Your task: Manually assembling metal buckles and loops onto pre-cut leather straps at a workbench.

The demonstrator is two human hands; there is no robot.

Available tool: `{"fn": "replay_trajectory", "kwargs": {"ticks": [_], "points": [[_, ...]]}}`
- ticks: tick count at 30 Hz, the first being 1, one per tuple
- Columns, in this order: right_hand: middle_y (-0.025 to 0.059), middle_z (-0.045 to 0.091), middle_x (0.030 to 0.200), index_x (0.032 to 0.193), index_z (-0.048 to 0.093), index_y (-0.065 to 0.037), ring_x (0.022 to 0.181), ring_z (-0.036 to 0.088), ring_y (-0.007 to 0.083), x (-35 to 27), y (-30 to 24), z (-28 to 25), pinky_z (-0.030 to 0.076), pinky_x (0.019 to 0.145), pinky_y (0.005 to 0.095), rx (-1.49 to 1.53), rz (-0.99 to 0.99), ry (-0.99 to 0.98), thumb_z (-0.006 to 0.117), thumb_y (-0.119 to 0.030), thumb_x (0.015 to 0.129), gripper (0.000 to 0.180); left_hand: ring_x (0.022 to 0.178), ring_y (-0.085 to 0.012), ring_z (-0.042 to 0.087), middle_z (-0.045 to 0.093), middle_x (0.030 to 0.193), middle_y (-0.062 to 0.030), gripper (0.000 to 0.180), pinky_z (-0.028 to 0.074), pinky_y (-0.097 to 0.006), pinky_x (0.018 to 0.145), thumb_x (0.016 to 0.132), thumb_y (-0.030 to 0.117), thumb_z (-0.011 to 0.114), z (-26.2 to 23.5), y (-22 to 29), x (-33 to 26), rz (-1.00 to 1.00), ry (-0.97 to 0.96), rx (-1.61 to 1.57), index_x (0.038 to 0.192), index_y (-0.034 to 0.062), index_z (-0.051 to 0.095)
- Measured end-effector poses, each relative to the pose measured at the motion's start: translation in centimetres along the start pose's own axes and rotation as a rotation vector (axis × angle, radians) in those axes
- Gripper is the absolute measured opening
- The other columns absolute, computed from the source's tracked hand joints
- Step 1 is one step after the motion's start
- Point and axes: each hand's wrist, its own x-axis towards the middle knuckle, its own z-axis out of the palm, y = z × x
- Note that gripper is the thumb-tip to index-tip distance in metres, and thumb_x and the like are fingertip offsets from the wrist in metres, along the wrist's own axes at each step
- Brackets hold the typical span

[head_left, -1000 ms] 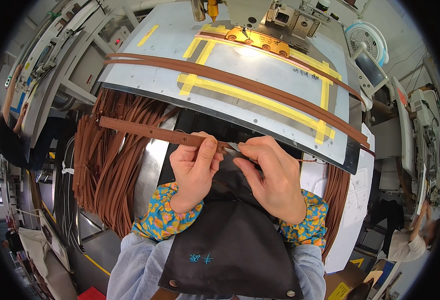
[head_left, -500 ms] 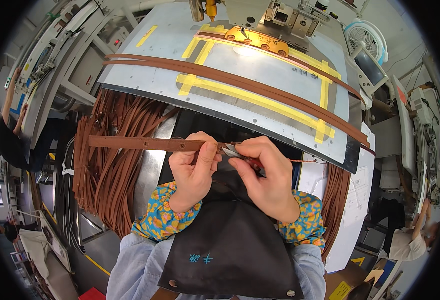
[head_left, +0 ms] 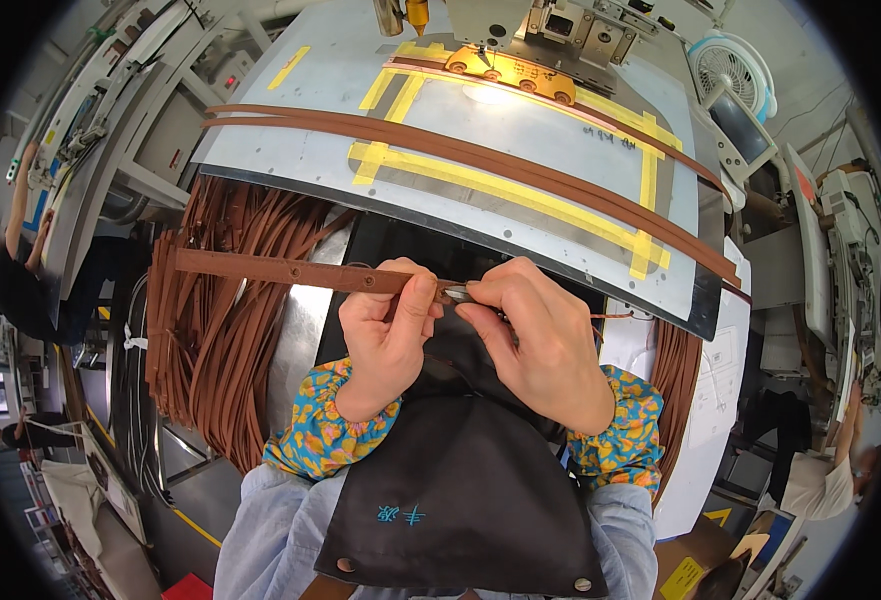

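Note:
My left hand (head_left: 388,330) grips a brown leather strap (head_left: 280,270) near its right end; the strap runs out to the left, nearly level, with small holes along it. My right hand (head_left: 540,335) pinches a small metal tool (head_left: 457,293) at the strap's end, right against my left thumb. A thin reddish thread (head_left: 610,316) trails to the right from under my right hand. Both hands are over my dark apron (head_left: 460,480), just in front of the metal plate's edge.
A grey metal machine plate (head_left: 520,130) with yellow tape lines carries long brown straps (head_left: 480,160) across it; a sewing head (head_left: 520,40) sits at its far end. A thick bundle of brown straps (head_left: 220,340) hangs at my left. Other people work at far left and lower right.
The strap's left end has swung from pointing up-left to nearly level and the strap now reaches further left. My hands stay together at its right end.

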Motion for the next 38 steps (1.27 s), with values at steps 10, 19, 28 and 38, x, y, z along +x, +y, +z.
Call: {"fn": "replay_trajectory", "kwargs": {"ticks": [10, 19, 28, 38], "points": [[0.0108, 0.057, 0.079, 0.084, 0.059, 0.002, 0.062, 0.059, 0.0239, -0.3, -1.2, 0.3, 0.047, 0.049, 0.0313, -0.283, -0.069, 0.089, 0.073, 0.003, 0.066, 0.023, 0.052, -0.0036, 0.045, 0.054, 0.070, -0.0029, 0.012, 0.034, -0.017, 0.045, 0.092, 0.006, 0.053, 0.3, 0.1, 0.0, 0.030, 0.042, 0.021, 0.084, -0.0025, 0.058], [0.0102, 0.056, 0.081, 0.082, 0.056, 0.001, 0.064, 0.058, 0.0224, -1.5, 0.7, 2.0, 0.048, 0.053, 0.0287, 0.284, 0.193, 0.123, 0.069, 0.002, 0.072, 0.017, 0.054, -0.0043, 0.045, 0.055, 0.075, -0.0049, 0.009, 0.034, -0.017, 0.046, 0.091, 0.002, 0.052, 0.0, -0.4, -0.1, 0.120, -0.006, 0.049, 0.088, -0.0036, 0.057], [0.0085, 0.055, 0.079, 0.082, 0.056, 0.002, 0.061, 0.057, 0.0199, -0.3, 0.6, 0.5, 0.046, 0.049, 0.0284, -0.203, -0.160, 0.090, 0.068, 0.001, 0.068, 0.018, 0.052, -0.0037, 0.045, 0.054, 0.070, -0.0036, 0.010, 0.033, -0.017, 0.045, 0.091, 0.004, 0.053, 0.2, 0.1, 0.1, 0.054, 0.003, 0.064, 0.085, -0.0035, 0.058], [0.0078, 0.059, 0.085, 0.088, 0.058, -0.007, 0.066, 0.060, 0.0231, -0.2, 1.0, -0.4, 0.047, 0.053, 0.0332, 0.313, 0.308, -0.181, 0.060, -0.010, 0.084, 0.005, 0.052, -0.0043, 0.045, 0.054, 0.069, -0.0039, 0.011, 0.033, -0.018, 0.045, 0.091, 0.005, 0.054, -0.3, 0.1, 0.1, 0.049, -0.064, 0.108, 0.086, -0.0028, 0.059]]}}
